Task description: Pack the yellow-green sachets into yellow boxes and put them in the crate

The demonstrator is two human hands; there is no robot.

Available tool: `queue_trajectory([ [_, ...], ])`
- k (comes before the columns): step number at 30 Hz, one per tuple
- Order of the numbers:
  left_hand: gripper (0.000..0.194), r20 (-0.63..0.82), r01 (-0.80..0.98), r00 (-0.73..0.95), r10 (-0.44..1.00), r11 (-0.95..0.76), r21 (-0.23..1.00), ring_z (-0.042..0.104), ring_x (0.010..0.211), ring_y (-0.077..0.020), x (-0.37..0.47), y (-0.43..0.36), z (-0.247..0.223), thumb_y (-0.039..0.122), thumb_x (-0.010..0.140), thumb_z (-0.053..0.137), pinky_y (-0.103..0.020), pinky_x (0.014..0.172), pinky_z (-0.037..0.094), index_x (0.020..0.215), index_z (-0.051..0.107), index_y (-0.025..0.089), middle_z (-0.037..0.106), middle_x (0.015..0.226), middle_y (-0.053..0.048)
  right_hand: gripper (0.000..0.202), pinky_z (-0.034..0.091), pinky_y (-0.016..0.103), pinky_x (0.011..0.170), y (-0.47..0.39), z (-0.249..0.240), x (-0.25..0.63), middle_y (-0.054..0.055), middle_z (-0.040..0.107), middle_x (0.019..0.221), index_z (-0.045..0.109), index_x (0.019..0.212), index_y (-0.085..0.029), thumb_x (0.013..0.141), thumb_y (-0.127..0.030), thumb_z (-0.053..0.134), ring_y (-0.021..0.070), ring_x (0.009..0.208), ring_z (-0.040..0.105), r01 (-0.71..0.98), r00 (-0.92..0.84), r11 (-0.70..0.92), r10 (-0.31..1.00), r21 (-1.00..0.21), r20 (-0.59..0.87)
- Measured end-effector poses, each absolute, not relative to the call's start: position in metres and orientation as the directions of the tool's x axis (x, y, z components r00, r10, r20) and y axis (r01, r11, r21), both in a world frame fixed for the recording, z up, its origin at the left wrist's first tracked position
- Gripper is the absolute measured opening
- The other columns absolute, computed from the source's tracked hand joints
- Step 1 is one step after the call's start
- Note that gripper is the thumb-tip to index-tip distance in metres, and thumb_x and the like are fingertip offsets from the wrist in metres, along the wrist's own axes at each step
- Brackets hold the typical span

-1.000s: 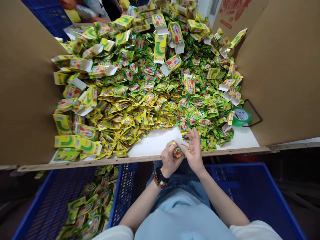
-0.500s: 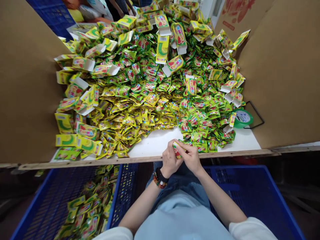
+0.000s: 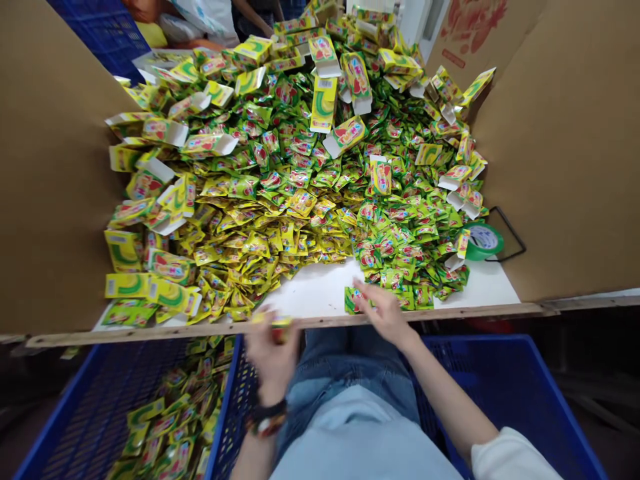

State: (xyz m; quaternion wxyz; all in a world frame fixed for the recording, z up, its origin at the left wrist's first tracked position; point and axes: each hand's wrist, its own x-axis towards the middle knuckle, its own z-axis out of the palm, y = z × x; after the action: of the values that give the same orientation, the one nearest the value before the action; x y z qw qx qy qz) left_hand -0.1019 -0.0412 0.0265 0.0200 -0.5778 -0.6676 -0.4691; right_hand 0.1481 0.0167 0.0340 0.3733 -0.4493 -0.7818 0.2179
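My left hand (image 3: 273, 350), blurred by motion, is closed round a small yellow and red candy box (image 3: 281, 330) just in front of the table's edge, above the blue crate on the left. The grip hides most of that box. At the white tabletop's front, my right hand (image 3: 383, 308) has its fingers stretched out and apart, by a green candy sachet (image 3: 351, 300); whether a fingertip touches the sachet I cannot tell. Green sachets (image 3: 400, 257) are heaped beyond this hand. Yellow sachets (image 3: 260, 247) form a pile to the left of them.
Boxes (image 3: 173, 290) lie along the left and over the heap. Green tape (image 3: 484, 241) sits at the right, by a cardboard wall (image 3: 570, 153). Below the wooden edge (image 3: 190, 331) are a left crate (image 3: 67, 413) holding filled boxes and a right blue crate (image 3: 530, 373). Another person's arm (image 3: 255, 17) shows behind.
My hands were together on the small box. The left has carried it away, left and down, over the table's edge; the right has let go and stays near the green sachets.
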Motion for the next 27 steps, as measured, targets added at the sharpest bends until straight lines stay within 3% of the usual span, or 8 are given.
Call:
queue_trajectory([
  [3,0.036,0.587,0.799,-0.602,0.542,0.393,0.456,0.043,0.125,-0.0432,-0.188,-0.071,0.050,0.048,0.075,0.069,-0.067,0.096,0.036,0.100,0.060,0.025,0.048,0.139,-0.010,0.038,0.042,0.052,0.096,0.042,0.034,0.168,0.018,0.063,0.123,0.068,0.119,-0.019,0.086,-0.008,0.051,0.0348,0.120,0.050,0.835,-0.258,0.360,0.924,-0.415,0.282],
  [5,0.032,0.584,0.786,-0.617,0.528,0.456,0.418,0.038,0.131,-0.0449,-0.214,-0.075,0.060,0.049,0.076,0.067,-0.071,0.099,0.031,0.101,0.061,0.029,0.041,0.147,-0.003,0.030,0.040,0.052,0.093,0.055,0.032,0.174,0.019,0.062,0.120,0.072,0.104,-0.019,0.083,-0.007,0.054,0.0355,0.117,0.048,0.881,-0.304,0.357,0.930,-0.311,0.207],
  [7,0.024,0.543,0.835,-0.531,0.650,0.294,0.465,0.051,0.119,-0.0380,-0.202,-0.061,0.061,0.047,0.082,0.060,-0.066,0.097,0.039,0.098,0.063,0.029,0.056,0.130,-0.002,0.022,0.038,0.049,0.092,0.062,0.030,0.177,0.015,0.065,0.112,0.070,0.095,-0.020,0.085,-0.009,0.054,0.0319,0.111,0.052,0.852,-0.337,0.386,0.921,-0.352,0.193],
  [11,0.022,0.311,0.825,-0.076,0.947,-0.116,0.554,0.064,0.087,-0.0204,-0.096,0.006,0.047,0.033,0.091,0.049,-0.037,0.081,0.054,0.090,0.068,0.021,0.069,0.091,-0.004,0.014,0.041,0.040,0.087,0.058,0.028,0.184,0.007,0.067,0.097,0.062,0.099,-0.021,0.092,-0.026,0.051,0.0230,0.093,0.060,0.636,-0.093,0.332,0.929,-0.696,0.358],
  [13,0.024,0.021,0.857,0.291,0.956,-0.271,0.439,0.063,0.094,-0.0207,-0.035,0.041,0.043,0.025,0.094,0.046,-0.034,0.085,0.051,0.095,0.068,0.016,0.068,0.095,-0.009,0.017,0.045,0.033,0.074,0.050,0.029,0.191,0.003,0.064,0.085,0.059,0.102,-0.022,0.092,-0.034,0.051,0.0191,0.078,0.059,0.479,0.101,0.258,0.933,-0.839,0.344],
  [15,0.022,-0.065,0.848,0.402,0.913,-0.345,0.402,0.063,0.093,-0.0223,0.012,0.067,0.041,0.023,0.093,0.048,-0.033,0.084,0.050,0.090,0.067,0.013,0.067,0.093,-0.012,0.020,0.044,0.029,0.065,0.043,0.030,0.198,-0.001,0.059,0.075,0.058,0.103,-0.023,0.090,-0.038,0.054,0.0162,0.067,0.055,0.362,0.198,0.196,0.939,-0.911,0.280],
  [21,0.031,-0.077,0.874,0.400,0.913,-0.355,0.330,0.063,0.096,-0.0260,0.061,0.100,0.038,0.025,0.086,0.061,-0.034,0.078,0.050,0.112,0.057,0.007,0.055,0.119,-0.021,0.031,0.047,0.028,0.065,0.037,0.030,0.207,0.001,0.063,0.080,0.062,0.103,-0.021,0.082,-0.044,0.064,0.0160,0.070,0.058,0.201,0.316,0.142,0.927,-0.969,0.201],
  [27,0.030,-0.095,0.873,0.412,0.906,-0.362,0.327,0.065,0.090,-0.0200,0.050,0.098,0.036,0.004,0.088,0.044,-0.029,0.078,0.049,0.107,0.063,0.017,0.063,0.104,-0.011,0.047,0.042,0.025,0.049,0.033,0.032,0.198,0.009,0.069,0.110,0.060,0.125,-0.021,0.083,-0.042,0.060,0.0108,0.055,0.050,0.152,0.341,0.080,0.931,-0.985,0.128],
])
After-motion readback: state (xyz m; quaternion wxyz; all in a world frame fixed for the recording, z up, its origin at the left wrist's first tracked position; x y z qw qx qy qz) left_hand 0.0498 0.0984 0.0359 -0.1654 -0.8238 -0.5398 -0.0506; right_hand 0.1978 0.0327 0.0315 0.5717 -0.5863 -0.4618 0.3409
